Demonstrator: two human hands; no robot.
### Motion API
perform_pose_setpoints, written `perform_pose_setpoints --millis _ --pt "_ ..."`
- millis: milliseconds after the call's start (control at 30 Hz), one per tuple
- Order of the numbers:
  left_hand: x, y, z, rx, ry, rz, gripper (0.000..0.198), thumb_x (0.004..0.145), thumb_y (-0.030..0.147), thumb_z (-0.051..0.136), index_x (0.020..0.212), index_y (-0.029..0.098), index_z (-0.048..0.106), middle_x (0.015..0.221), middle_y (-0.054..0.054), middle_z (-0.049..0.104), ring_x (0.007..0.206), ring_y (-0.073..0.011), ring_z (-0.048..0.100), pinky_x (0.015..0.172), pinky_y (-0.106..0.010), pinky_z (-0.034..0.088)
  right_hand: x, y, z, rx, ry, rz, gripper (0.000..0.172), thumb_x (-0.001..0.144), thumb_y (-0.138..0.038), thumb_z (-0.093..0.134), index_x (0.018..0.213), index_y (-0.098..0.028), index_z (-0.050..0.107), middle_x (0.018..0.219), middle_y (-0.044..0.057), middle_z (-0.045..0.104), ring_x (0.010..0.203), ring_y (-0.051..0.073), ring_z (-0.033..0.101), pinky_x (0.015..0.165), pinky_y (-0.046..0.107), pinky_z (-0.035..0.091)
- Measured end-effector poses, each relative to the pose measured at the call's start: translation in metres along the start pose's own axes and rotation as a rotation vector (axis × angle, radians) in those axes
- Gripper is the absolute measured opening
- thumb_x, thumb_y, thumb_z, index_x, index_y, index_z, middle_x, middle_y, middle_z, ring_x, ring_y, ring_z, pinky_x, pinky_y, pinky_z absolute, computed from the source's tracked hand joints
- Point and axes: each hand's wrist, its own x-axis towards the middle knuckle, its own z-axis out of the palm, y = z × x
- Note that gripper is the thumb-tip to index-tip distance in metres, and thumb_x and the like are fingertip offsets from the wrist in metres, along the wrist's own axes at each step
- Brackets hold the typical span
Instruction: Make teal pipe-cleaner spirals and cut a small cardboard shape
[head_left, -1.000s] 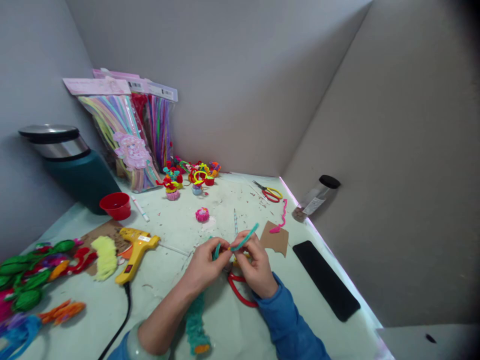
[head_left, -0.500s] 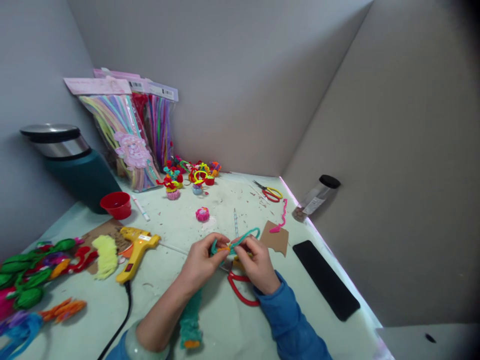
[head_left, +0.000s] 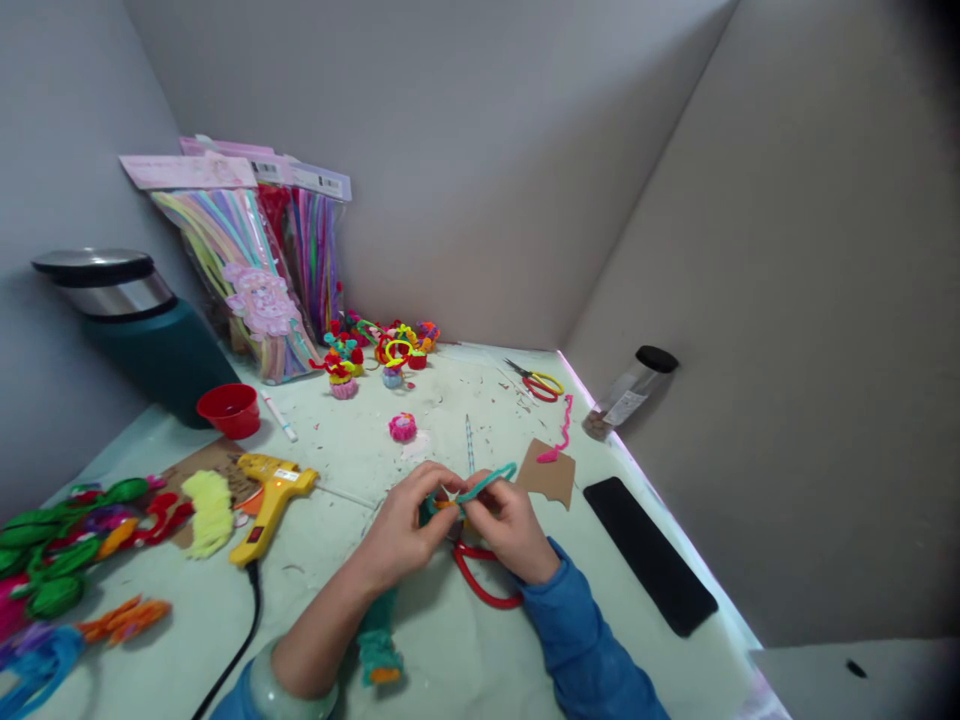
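Between both hands is a teal pipe cleaner (head_left: 489, 481) with a bit of orange at its twisted part. My left hand (head_left: 415, 518) pinches it between thumb and fingers from the left. From the right, my right hand (head_left: 510, 525) grips it with bent fingers, and a teal loop sticks out above that hand. Red-handled scissors (head_left: 480, 590) lie on the table just below the hands, their blades partly hidden. Under my left forearm rests a teal fuzzy piece (head_left: 379, 645) with an orange end.
A yellow glue gun (head_left: 274, 505) with a black cord lies left, beside bundled pipe cleaners (head_left: 67, 545). Behind stand a red cup (head_left: 229, 410), a teal bottle (head_left: 154, 350) and packaged pipe cleaners (head_left: 259, 260). To the right are cardboard (head_left: 546, 475) and a black strip (head_left: 651, 555).
My fingers have shifted slightly around the teal pipe cleaner, and its loop looks lower and narrower. The left hand has turned a little. Objects on the table stay put.
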Motion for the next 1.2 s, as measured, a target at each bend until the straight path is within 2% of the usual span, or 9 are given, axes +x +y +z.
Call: perform_pose_setpoints --millis 233,367,433,600,733,867,967,1067,1200 --pt "0.001 -0.007 0.006 0.024 0.064 -0.033 0.012 0.077 0.028 0.055 0.073 0.018 0.061 0.072 -0.001 0.055 0.07 -0.0144 0.052 0.067 -0.024 0.04 -0.001 0.007 0.006 -0.007 -0.01 0.061 0.007 0.077 -0.021 0.057 0.071 -0.018 0.058 0.056 -0.004 0.051 0.051 0.01 0.044 0.05 0.021 0.034" --pt "0.001 -0.01 0.009 -0.15 0.22 -0.159 0.014 0.078 0.032 0.054 0.074 0.018 0.056 0.068 0.002 0.052 0.065 -0.0118 0.049 0.061 -0.021 0.039 -0.003 0.003 0.011 0.134 -0.041 0.149 0.012 0.084 -0.028 0.049 0.08 -0.019 0.054 0.053 -0.005 0.047 0.046 0.01 0.043 0.046 0.021 0.035" --pt "0.001 -0.012 0.011 -0.244 0.269 -0.273 0.017 0.077 0.035 0.055 0.074 0.018 0.052 0.064 0.004 0.048 0.058 -0.0097 0.045 0.054 -0.019 0.037 -0.006 -0.001 0.012 0.145 -0.02 0.092 0.012 0.085 -0.028 0.047 0.082 -0.019 0.054 0.061 -0.003 0.051 0.053 0.011 0.047 0.052 0.022 0.039" --pt "0.003 -0.021 0.015 -0.312 0.102 -0.514 0.027 0.072 0.044 0.057 0.077 0.017 0.052 0.05 0.007 0.041 0.041 -0.0072 0.035 0.038 -0.017 0.026 -0.008 -0.009 0.014 -0.009 0.013 -0.159 0.009 0.084 -0.022 0.048 0.079 -0.018 0.055 0.081 0.004 0.056 0.075 0.015 0.052 0.071 0.027 0.042" --pt "0.003 -0.023 0.012 -0.262 0.205 -0.41 0.029 0.074 0.046 0.056 0.08 0.018 0.052 0.054 0.006 0.043 0.045 -0.0087 0.039 0.04 -0.018 0.031 -0.003 0.001 0.011 -0.016 0.072 -0.065 0.011 0.085 -0.024 0.048 0.08 -0.017 0.054 0.073 0.0 0.053 0.064 0.012 0.049 0.062 0.024 0.04" --pt "0.001 -0.019 0.01 -0.184 0.04 -0.291 0.023 0.069 0.037 0.063 0.077 0.015 0.061 0.068 0.0 0.057 0.057 -0.0104 0.047 0.053 -0.02 0.038 0.001 0.008 0.009 0.059 0.127 0.04 0.012 0.085 -0.029 0.051 0.082 -0.017 0.054 0.069 -0.002 0.052 0.06 0.011 0.047 0.059 0.022 0.04" --pt "0.001 -0.014 0.011 -0.206 -0.066 -0.309 0.02 0.069 0.034 0.064 0.071 0.014 0.064 0.066 -0.001 0.059 0.058 -0.0109 0.047 0.054 -0.021 0.036 0.002 0.004 0.008 0.124 0.149 0.04 0.017 0.085 -0.033 0.051 0.082 -0.017 0.057 0.075 0.001 0.057 0.068 0.013 0.051 0.066 0.024 0.042" --pt "0.0 -0.01 0.008 -0.428 -0.046 -0.412 0.021 0.067 0.034 0.067 0.07 0.013 0.064 0.062 0.0 0.058 0.055 -0.009 0.046 0.051 -0.019 0.035 0.002 0.001 0.005 0.315 0.056 0.112 0.032 0.09 -0.044 0.039 0.097 -0.018 0.057 0.083 0.004 0.06 0.066 0.014 0.054 0.061 0.026 0.045" --pt "0.001 -0.01 0.001 -0.811 -0.04 -0.576 0.025 0.064 0.032 0.072 0.077 0.012 0.065 0.064 -0.001 0.06 0.047 -0.0059 0.046 0.044 -0.018 0.035 0.001 0.006 0.002 0.457 -0.12 0.157 0.042 0.089 -0.049 0.037 0.115 -0.018 0.049 0.068 0.002 0.058 0.052 0.012 0.052 0.05 0.025 0.043"
